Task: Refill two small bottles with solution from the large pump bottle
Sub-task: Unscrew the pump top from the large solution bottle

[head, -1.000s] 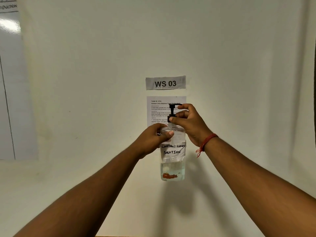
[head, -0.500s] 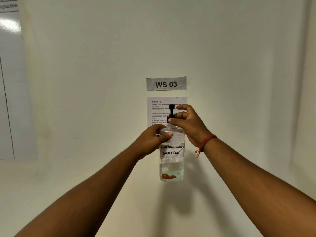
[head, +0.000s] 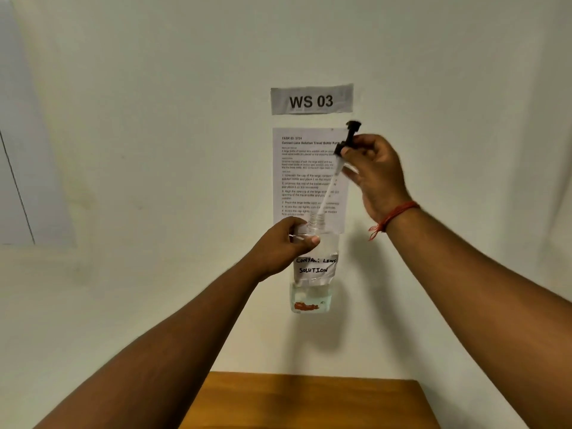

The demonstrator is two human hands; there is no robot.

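I hold the large clear bottle (head: 313, 274) up in the air in front of the wall; its white label reads "CONTACT LENS SOLUTION" and a little liquid sits at its bottom. My left hand (head: 286, 246) grips its shoulder just below the open neck. My right hand (head: 376, 173) holds the black pump head (head: 349, 137), lifted up and to the right. The pump's white dip tube (head: 328, 187) slants down, its lower end still in the bottle's neck. No small bottles are in view.
A wooden tabletop (head: 309, 400) shows at the bottom edge. On the wall behind hang a "WS 03" sign (head: 311, 100) and a printed instruction sheet (head: 305, 174). A whiteboard edge (head: 15, 168) is at far left.
The pump head has come off the bottle: my right hand lifted it up and to the right, drawing the dip tube out. The view tilted down, revealing the tabletop.
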